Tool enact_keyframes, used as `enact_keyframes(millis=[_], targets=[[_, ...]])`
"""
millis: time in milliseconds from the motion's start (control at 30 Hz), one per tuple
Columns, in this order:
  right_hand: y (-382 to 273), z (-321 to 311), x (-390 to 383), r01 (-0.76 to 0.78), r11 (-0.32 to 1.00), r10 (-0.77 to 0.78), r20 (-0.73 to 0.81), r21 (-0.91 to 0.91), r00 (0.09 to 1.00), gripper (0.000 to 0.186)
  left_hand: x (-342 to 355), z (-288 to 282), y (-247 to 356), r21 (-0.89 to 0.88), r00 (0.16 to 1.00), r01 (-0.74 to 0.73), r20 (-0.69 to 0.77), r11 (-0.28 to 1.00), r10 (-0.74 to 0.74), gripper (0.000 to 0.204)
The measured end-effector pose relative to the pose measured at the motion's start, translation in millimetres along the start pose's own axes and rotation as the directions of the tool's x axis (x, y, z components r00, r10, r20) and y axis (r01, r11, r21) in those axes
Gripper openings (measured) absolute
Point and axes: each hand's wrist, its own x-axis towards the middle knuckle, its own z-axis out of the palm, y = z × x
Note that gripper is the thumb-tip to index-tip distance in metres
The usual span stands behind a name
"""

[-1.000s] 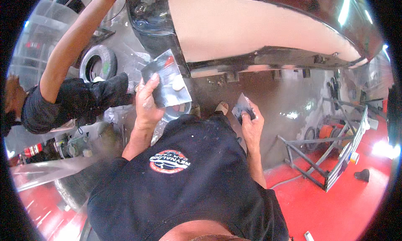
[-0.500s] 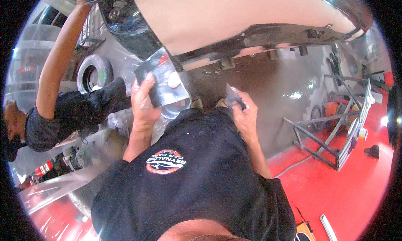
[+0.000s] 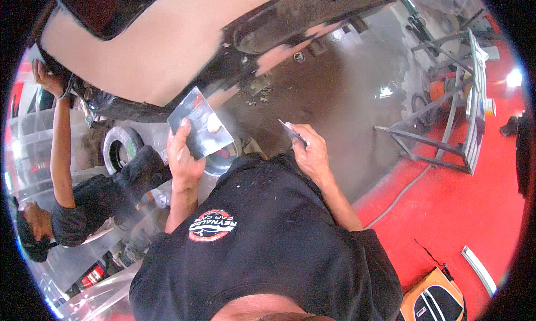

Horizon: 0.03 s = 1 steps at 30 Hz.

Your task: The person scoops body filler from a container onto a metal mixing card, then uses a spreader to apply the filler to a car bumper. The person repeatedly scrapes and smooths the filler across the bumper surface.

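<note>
My left hand grips the lower edge of a flat, shiny metal plate, its thumb on top. A whitish dab of paste sits toward the plate's right side. In my right hand is a thin, dark putty spreader, pinched between thumb and fingers with its tip pointing up and left. The two hands are apart, in front of my body. Just beyond the plate is the lower edge of a car body panel, pinkish-beige with black borders.
A co-worker's raised arm reaches to the panel's left end. Close by lies a tyre. A metal frame stand is on the right, with a cable along the red floor. At lower right is an orange-and-black bag.
The view has swung, so the car panel sits farther left and the stand higher. My right hand has come slightly nearer the plate. Both hands keep their holds.
</note>
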Motion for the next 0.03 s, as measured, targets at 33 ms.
enact_keyframes(millis=[33], targets=[[4.6, -11.5, -1.8, -0.001, 1.000, 0.001, -0.014, 0.004, 1.000, 0.032, -0.7, 15.4, -2.1, 0.066, 0.997, -0.045, 0.060, 0.997, 0.041, 0.031]])
